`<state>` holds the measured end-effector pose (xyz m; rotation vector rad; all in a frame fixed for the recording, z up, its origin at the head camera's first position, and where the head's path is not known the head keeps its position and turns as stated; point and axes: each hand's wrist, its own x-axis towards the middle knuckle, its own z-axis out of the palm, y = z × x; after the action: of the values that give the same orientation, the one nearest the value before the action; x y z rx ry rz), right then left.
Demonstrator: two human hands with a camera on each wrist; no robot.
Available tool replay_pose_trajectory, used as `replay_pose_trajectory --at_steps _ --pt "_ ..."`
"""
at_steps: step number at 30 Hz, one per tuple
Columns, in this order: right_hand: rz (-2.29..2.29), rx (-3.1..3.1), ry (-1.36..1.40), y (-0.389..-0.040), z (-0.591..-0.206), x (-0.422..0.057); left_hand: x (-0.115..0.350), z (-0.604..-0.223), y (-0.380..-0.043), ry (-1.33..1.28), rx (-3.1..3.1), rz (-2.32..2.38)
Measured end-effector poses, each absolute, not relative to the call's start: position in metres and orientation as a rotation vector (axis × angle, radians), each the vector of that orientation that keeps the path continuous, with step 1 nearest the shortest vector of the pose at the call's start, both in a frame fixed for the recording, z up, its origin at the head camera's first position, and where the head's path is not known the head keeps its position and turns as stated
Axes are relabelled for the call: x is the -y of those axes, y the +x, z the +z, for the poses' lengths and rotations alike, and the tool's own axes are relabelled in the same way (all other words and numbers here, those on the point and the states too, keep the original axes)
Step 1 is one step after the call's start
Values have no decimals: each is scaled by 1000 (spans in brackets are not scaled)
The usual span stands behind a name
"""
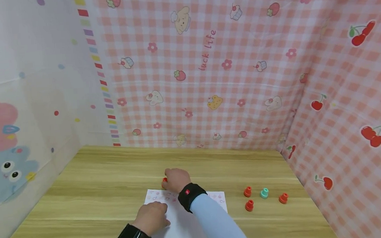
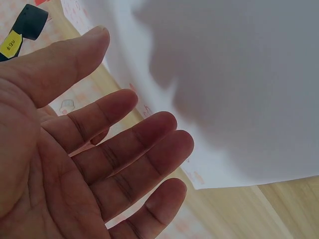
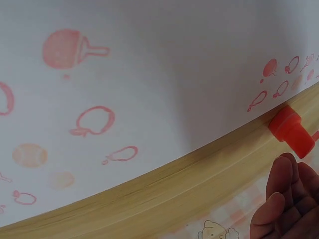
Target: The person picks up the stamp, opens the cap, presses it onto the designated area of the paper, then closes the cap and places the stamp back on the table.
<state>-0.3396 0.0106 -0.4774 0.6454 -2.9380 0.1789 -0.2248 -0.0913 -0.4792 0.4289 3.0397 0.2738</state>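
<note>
My right hand (image 1: 177, 180) is over the table just past the far edge of a white paper (image 1: 183, 221). Beside its fingertips stands a red stamp (image 1: 164, 182). In the right wrist view the fingers (image 3: 279, 174) are close to this stamp (image 3: 291, 130), with a small gap between. Pink and orange printed pictures, such as a paddle (image 3: 62, 49) and a fruit outline (image 3: 95, 120), mark the paper. My left hand (image 1: 152, 217) is at the paper's left side, its fingers loosely extended in the left wrist view and holding nothing.
To the right of the paper stand several red stamps, among them one (image 1: 247, 192) at the back and one (image 1: 283, 198) farthest right, with a teal stamp (image 1: 264, 193) between. Checked and patterned cloth (image 1: 195, 86) hangs behind and beside the wooden table (image 1: 115, 174).
</note>
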Motion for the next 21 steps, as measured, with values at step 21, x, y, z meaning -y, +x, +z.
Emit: replay_pose_trajectory --at_steps 21 --pt "150 2903 668 -342 -485 -17 94 -480 -222 442 -3075 235"
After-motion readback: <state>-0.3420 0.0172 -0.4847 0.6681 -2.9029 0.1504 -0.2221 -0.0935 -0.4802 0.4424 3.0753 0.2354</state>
